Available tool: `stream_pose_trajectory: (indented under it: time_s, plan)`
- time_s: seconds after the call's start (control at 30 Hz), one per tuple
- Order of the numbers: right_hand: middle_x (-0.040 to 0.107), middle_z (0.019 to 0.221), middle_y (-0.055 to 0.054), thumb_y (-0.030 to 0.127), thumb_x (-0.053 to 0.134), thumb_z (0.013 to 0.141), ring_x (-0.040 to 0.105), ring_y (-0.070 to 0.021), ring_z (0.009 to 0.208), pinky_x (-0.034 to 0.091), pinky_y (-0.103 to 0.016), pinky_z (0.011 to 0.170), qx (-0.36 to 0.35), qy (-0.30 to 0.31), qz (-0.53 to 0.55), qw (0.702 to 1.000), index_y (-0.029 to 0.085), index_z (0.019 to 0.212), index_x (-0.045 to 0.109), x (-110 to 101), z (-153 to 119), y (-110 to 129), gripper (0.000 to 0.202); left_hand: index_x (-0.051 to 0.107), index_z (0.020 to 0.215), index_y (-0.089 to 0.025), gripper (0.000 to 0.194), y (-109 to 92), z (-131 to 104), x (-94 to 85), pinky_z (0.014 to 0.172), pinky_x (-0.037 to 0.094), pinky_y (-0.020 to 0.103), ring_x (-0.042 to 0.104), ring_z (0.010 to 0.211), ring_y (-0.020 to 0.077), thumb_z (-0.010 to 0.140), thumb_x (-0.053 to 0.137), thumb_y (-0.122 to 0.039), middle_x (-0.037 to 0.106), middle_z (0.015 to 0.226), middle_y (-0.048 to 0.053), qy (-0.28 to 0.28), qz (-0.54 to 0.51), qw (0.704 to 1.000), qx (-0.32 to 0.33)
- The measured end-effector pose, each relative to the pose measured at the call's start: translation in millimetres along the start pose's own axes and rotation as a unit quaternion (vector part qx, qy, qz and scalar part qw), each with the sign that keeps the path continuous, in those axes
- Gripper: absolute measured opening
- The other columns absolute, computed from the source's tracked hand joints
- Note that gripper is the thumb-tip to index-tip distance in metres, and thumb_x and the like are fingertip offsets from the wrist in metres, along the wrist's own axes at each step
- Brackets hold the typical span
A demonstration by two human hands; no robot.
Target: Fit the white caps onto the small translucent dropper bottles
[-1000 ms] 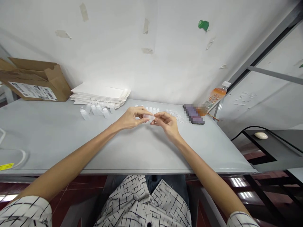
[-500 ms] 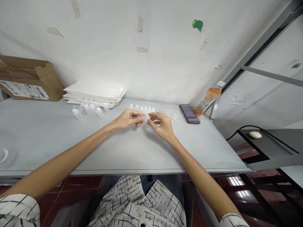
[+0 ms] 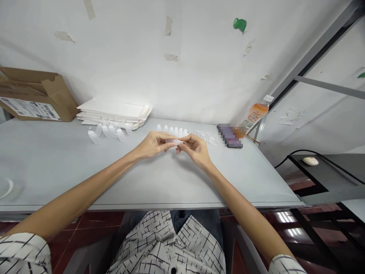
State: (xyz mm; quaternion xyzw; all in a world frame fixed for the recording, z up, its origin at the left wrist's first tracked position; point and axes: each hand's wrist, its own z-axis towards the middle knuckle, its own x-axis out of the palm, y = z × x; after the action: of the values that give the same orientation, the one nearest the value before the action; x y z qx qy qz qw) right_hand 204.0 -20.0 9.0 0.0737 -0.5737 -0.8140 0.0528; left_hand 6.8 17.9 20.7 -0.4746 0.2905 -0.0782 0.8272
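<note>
My left hand (image 3: 155, 144) is closed round a small translucent white bottle (image 3: 172, 142), which lies sideways above the grey table (image 3: 171, 186). At the bottle's right end, my right hand (image 3: 196, 149) pinches a small white piece with a thin strip that sticks out between the fingers. Just behind my hands stands a row of several small white bottles (image 3: 176, 131). To their right lies a loose pile of thin white pieces (image 3: 207, 137). Further left, several small bottles with caps (image 3: 106, 131) stand in a group.
A cardboard box (image 3: 37, 95) sits at the far left, beside a stack of white sheets (image 3: 114, 111). A phone (image 3: 229, 136) and an orange drink bottle (image 3: 253, 118) are at the back right. A round translucent object (image 3: 7, 188) lies at the left edge.
The fingers of my right hand have closed in on the right end of the bottle, and the bottle shows more fully between my hands. The view has shifted slightly.
</note>
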Motion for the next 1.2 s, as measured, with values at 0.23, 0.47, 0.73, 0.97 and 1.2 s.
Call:
stream_pose_trajectory:
  time_s: [0.23, 0.47, 0.73, 0.97, 1.2]
  plan:
    - [0.069, 0.071, -0.002, 0.042, 0.078, 0.075, 0.068, -0.0172, 0.065, 0.055, -0.036, 0.072, 0.013, -0.008, 0.054, 0.998, 0.019, 0.084, 0.064, 0.7, 0.4, 3.9, 0.028, 0.077, 0.104, -0.019, 0.024, -10.0, -1.1, 1.8, 0.058, 0.043, 0.022, 0.057, 0.069, 0.0122, 0.089, 0.062, -0.03, 0.069, 0.078, 0.005, -0.027, 0.117, 0.99, 0.08]
    - [0.07, 0.071, -0.003, 0.042, 0.079, 0.073, 0.068, -0.0173, 0.068, 0.055, -0.038, 0.079, 0.048, -0.011, 0.067, 0.997, 0.018, 0.081, 0.066, -0.3, 2.1, -1.7, 0.028, 0.076, 0.099, -0.02, 0.025, -5.7, -3.2, 4.7, 0.055, 0.04, 0.021, 0.058, 0.067, 0.0121, 0.093, 0.053, -0.026, 0.069, 0.084, 0.006, -0.017, 0.227, 0.96, 0.162]
    - [0.069, 0.074, -0.002, 0.047, 0.074, 0.077, 0.066, -0.0144, 0.061, 0.059, -0.035, 0.07, 0.05, -0.013, 0.028, 0.998, 0.017, 0.088, 0.069, -4.0, 5.8, 5.4, 0.032, 0.076, 0.102, -0.019, 0.026, -3.0, 0.7, 7.2, 0.063, 0.047, 0.023, 0.061, 0.066, 0.0125, 0.089, 0.058, -0.033, 0.074, 0.082, 0.002, -0.033, 0.198, 0.979, 0.044]
    - [0.07, 0.084, -0.005, 0.056, 0.061, 0.084, 0.068, -0.0157, 0.059, 0.059, -0.033, 0.062, 0.071, -0.032, 0.018, 0.997, 0.018, 0.107, 0.066, -12.1, 9.0, 10.2, 0.045, 0.068, 0.103, -0.012, 0.04, -7.6, 2.3, 6.6, 0.051, 0.048, 0.024, 0.067, 0.063, 0.0155, 0.085, 0.063, -0.047, 0.074, 0.091, 0.011, -0.021, -0.057, 0.991, -0.117]
    - [0.068, 0.074, -0.004, 0.044, 0.052, 0.089, 0.062, -0.0134, 0.048, 0.047, -0.025, 0.048, 0.007, -0.177, -0.237, 0.955, 0.017, 0.085, 0.066, -47.3, 17.6, -8.1, 0.031, 0.052, 0.105, -0.016, 0.042, -2.0, 3.2, 5.5, 0.05, 0.05, 0.027, 0.069, 0.058, 0.0193, 0.079, 0.075, -0.039, 0.073, 0.086, 0.009, -0.057, -0.24, 0.959, -0.143]
